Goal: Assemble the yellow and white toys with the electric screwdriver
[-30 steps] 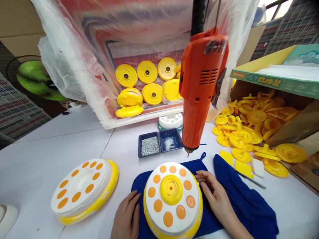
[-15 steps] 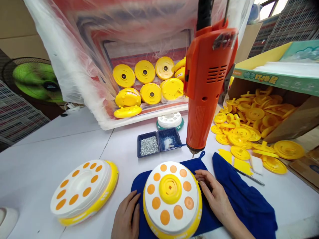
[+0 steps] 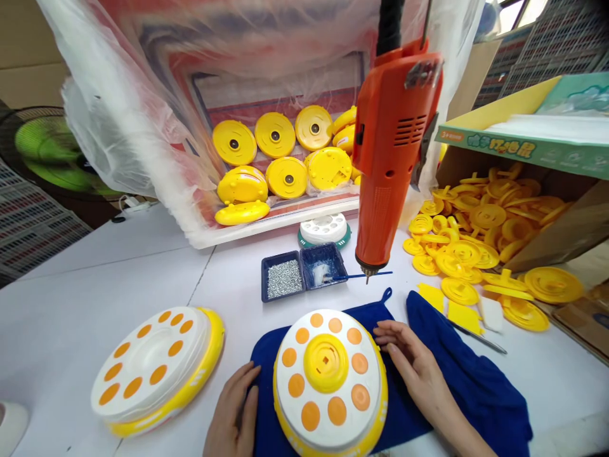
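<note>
Blue cloth (image 3: 265,349) is laid under the near toy (image 3: 327,384), presumably against scratches. It is flanked by left hand (image 3: 233,409) and right hand (image 3: 419,368), both loosely unclenched; the driver (image 3: 392,165) is hung beyond, probably for reach.

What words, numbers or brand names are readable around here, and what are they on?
"3+": front of the green-edged box.
"打地鼠": same front; the characters just before it are unclear, and the small print is too tiny.
Orange driver: worn label, unreadable.
Fan: hub marking too blurred.
Nearest round base: pale rim marks, no readable wording.
</note>
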